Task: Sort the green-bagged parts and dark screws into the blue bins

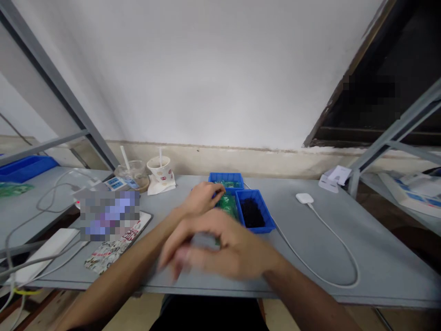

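Note:
My left hand (202,198) reaches over the left side of the blue bins. Its fingers are bent together at the green pieces, which look like circuit boards (227,202), in the middle bin; what they pinch, if anything, is hidden. My right hand (220,243) crosses in front of it, nearer to me, palm down and above the table. Its fingers curve to the left and are smeared by motion, so their grip is unclear. A blue bin of small black parts (252,212) stands to the right. Another blue bin (225,177) with greenish pieces sits behind.
To the left are a patterned flat case (110,250), a white power bank-like block (44,255), cables, a paper cup (161,171) and a clear plastic cup (136,177). A white charger (304,198) with its cable lies right. Metal frame posts (354,184) flank the table.

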Demonstrator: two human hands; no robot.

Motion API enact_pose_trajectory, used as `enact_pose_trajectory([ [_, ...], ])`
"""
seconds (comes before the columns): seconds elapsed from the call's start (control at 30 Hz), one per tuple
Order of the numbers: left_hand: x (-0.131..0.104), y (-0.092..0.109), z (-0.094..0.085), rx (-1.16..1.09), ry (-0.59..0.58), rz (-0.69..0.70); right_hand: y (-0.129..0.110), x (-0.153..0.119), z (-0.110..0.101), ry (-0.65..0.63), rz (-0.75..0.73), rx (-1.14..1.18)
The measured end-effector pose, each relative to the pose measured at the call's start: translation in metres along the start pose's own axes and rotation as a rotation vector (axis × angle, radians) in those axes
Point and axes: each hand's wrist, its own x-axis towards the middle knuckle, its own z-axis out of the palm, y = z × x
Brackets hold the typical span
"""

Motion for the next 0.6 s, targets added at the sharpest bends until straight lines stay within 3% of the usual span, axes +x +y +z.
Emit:
enact_pose_trajectory([
  [0.1, -0.004, -0.009, -0.008, -0.176, 0.085, -0.050, 0.042, -0.013, -0.037, 0.397, 0.089, -0.527],
  [0.13, -0.006, -0.011, -0.008, -0.229, 0.117, -0.069, 0.058, -0.019, -0.048, 0.419, 0.085, -0.665],
  [0.2, -0.010, -0.012, -0.006, -0.336, 0.164, -0.101, 0.089, -0.033, -0.063, 0.339, 0.056, -0.795],
  [0.3, -0.014, -0.011, -0.001, -0.438, 0.174, -0.118, 0.117, -0.048, -0.064, 0.260, -0.001, -0.899],
  [0.47, -0.021, -0.010, 0.001, -0.539, 0.134, -0.140, 0.125, -0.054, -0.044, 0.330, -0.084, -0.980],
  [0.6, -0.034, -0.013, -0.003, -0.440, 0.143, -0.088, 0.121, -0.056, -0.042, 0.401, -0.098, -0.933],
])
